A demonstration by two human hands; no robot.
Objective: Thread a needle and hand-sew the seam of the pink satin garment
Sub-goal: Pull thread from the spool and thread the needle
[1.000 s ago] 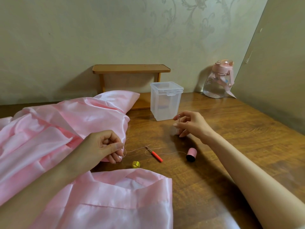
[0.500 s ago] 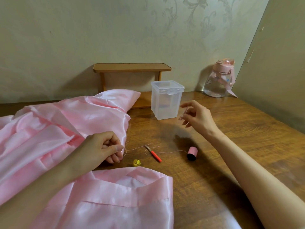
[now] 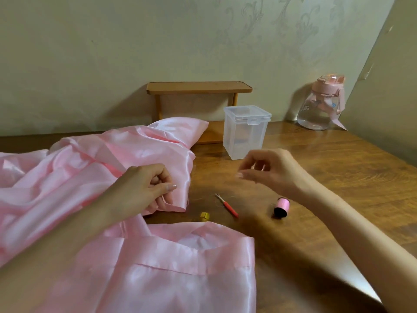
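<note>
My right hand (image 3: 266, 171) has swung back from its high pull toward the pink satin garment (image 3: 74, 168), fingertips (image 3: 240, 175) pinched and blurred. I cannot tell if the needle is in them. My left hand (image 3: 146, 188) still grips the garment's edge on the surface (image 3: 338, 188), so I judge another stitch comes next.

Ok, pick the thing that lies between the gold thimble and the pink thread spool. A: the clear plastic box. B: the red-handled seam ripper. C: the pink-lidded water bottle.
B: the red-handled seam ripper lies flat between the gold thimble and the pink thread spool, while the other two stand farther back.
</note>
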